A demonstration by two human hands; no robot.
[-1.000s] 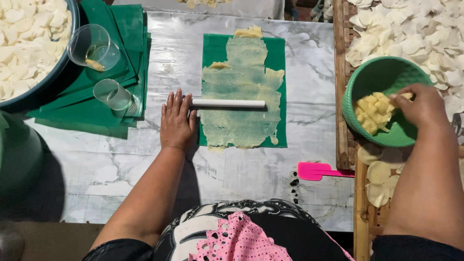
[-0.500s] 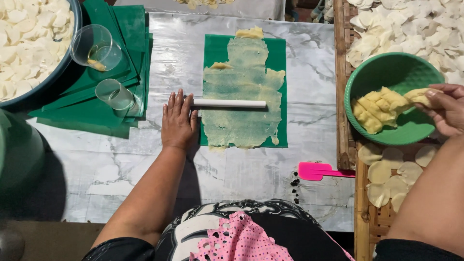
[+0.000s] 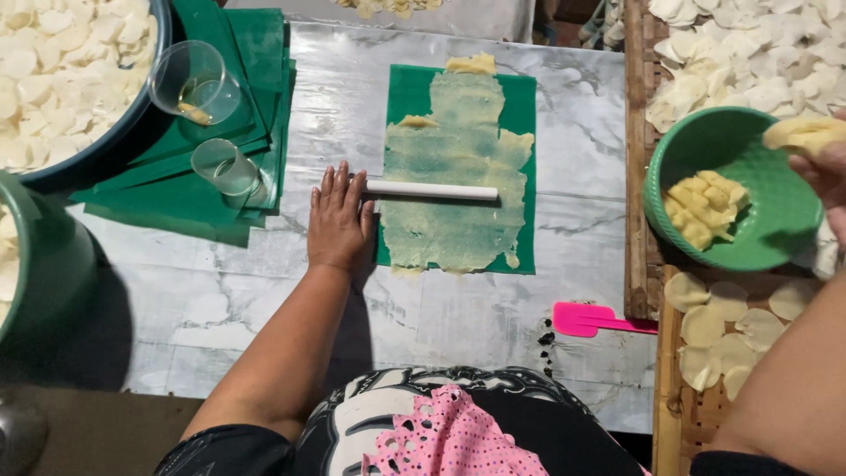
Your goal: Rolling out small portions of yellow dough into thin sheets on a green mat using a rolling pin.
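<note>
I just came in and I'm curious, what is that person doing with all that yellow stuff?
The left hand rests flat on the table beside a white roller lying across thin dough spread on a green sheet. The right hand holds a lump of yellow dough over a green bowl with more pieces in it.

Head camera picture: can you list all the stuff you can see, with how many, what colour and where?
green sheet: one, smeared with pale dough, middle of table
rolling pin: one, white, across the sheet
marble table: one, grey-white
clear cups: two, on stacked green sheets, left
stacked green sheets: several, upper left
big bowl of white discs: one, dark rim, top left
green tub: one, left edge
green bowl: one, yellow dough pieces inside, right
pink spatula: one, lower right
bamboo trays: two, pale discs on them, right
left hand: flat, touching the pin's end
right hand: holding a yellow dough lump above the bowl
</note>
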